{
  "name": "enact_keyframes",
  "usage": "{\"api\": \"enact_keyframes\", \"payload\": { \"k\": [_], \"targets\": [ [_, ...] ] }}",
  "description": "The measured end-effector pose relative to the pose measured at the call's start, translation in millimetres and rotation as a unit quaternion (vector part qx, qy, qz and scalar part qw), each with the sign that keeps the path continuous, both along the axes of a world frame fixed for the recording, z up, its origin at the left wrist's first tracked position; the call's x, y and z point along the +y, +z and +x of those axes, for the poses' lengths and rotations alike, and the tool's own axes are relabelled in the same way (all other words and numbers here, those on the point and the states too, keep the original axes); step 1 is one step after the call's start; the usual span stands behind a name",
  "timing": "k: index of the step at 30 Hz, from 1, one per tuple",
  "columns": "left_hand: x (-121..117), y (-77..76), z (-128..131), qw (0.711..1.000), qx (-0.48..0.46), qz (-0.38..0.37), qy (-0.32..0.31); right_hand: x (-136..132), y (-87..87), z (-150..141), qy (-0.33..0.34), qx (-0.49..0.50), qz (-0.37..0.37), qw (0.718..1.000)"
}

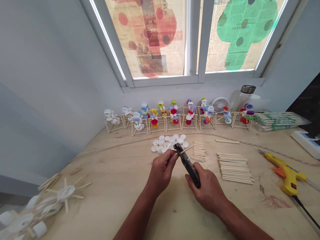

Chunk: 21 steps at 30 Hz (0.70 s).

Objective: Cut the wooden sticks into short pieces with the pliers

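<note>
Over the middle of the table, my left hand (161,171) pinches a thin wooden stick (188,148) that points up to the right. My right hand (208,186) is wrapped round a black cutting tool (188,165), which looks like a utility knife or cutter. The tool's far end crosses the stick just beside my left fingertips; whether its edge bites into the wood I cannot tell. Just beyond my hands lie a cluster of white bottle caps (161,142) and a small pile of short sticks (199,152).
Longer sticks (235,168) lie right of my hands, then a yellow glue gun (287,171). Stick frames with coloured caps (173,120) line the wall. Packaged sticks (280,120), a power strip (306,143), a fan (220,104) and a bottle (246,95) stand right. Cap wheels (66,193) lie left.
</note>
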<state>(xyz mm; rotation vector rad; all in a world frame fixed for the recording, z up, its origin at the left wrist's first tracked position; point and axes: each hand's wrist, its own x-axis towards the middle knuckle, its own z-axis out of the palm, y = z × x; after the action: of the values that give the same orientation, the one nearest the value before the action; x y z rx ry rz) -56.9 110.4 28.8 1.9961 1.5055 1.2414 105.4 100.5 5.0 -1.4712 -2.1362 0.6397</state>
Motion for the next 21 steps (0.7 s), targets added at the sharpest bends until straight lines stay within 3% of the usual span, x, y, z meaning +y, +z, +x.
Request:
{"api": "enact_keyframes", "payload": {
  "k": [13,21],
  "targets": [
    [6.0,-16.7,5.7,0.99,0.091,0.092,0.049,6.6,1.1,-0.9,-0.025,0.015,-0.037,0.999],
    [10.8,-24.1,6.8,0.983,0.108,0.135,0.055,13.2,-0.6,3.4,0.005,0.067,-0.066,0.996]
  ]
}}
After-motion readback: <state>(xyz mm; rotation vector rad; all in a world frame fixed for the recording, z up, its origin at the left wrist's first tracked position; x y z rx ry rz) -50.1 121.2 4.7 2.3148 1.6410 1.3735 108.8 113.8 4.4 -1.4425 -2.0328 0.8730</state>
